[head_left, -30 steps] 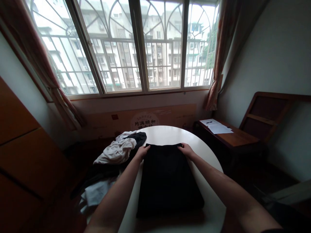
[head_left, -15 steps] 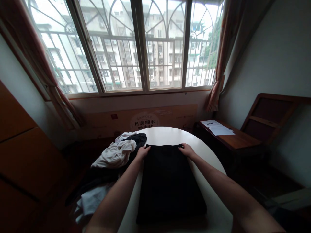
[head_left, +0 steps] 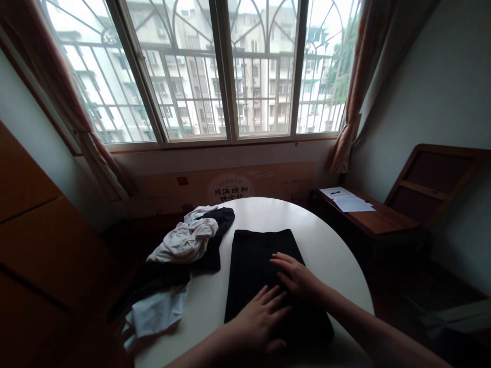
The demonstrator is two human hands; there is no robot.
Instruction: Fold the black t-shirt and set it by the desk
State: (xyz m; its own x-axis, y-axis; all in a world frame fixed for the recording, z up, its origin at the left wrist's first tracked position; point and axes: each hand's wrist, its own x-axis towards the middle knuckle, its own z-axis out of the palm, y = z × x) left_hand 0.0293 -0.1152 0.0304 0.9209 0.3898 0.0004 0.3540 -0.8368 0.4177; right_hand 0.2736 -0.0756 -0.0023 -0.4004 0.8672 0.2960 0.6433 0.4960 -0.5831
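Observation:
A black garment (head_left: 255, 255), folded into a long rectangle, lies on the round white table (head_left: 326, 240). My left hand (head_left: 261, 317) rests on the lower middle of the cloth, fingers spread and holding nothing. Just above it to the right, my right hand (head_left: 295, 276) is on the cloth near its right edge, with its fingers stretched out. The two hands are close together. The far edge of the garment is flat and untouched.
On the table's left side is a heap of crumpled white (head_left: 187, 240) and dark clothes, with a light cloth (head_left: 157, 312) hanging at the edge. A wooden chair (head_left: 387, 220) with papers (head_left: 351, 201) stands at the right. A window is ahead.
Both hands have let go of the garment's far corners and come back toward me onto its middle. The far edge now lies flat on the table.

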